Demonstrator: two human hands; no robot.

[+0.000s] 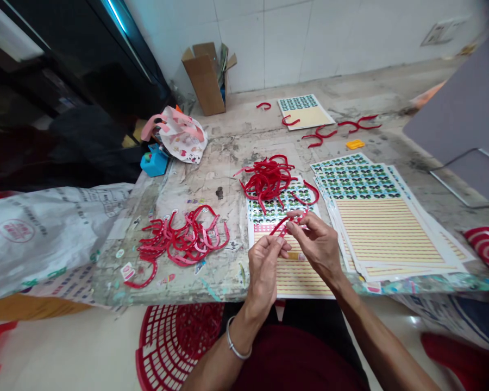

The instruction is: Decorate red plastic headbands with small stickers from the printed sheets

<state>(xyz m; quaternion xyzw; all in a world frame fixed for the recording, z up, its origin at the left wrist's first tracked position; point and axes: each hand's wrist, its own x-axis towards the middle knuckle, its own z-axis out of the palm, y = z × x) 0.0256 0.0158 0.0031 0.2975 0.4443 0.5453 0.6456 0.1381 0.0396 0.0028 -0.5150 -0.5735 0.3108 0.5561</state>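
My left hand [265,260] and my right hand [315,241] meet over a sticker sheet [293,274] at the table's near edge. Both pinch one thin red plastic band [280,224] between the fingertips. Just beyond the hands lies a tangled pile of red bands [267,179] on the sheet's top part. To the left sits a second pile of red bands with stickers on them [183,239]. A silver bangle [236,347] circles my left wrist.
A stack of sticker sheets [385,222] lies to the right. Farther back are another sheet [303,111], loose red bands [350,126], a small yellow piece [355,144] and a cardboard box [206,76]. A white sack [36,233] is left; a red basket [175,336] below.
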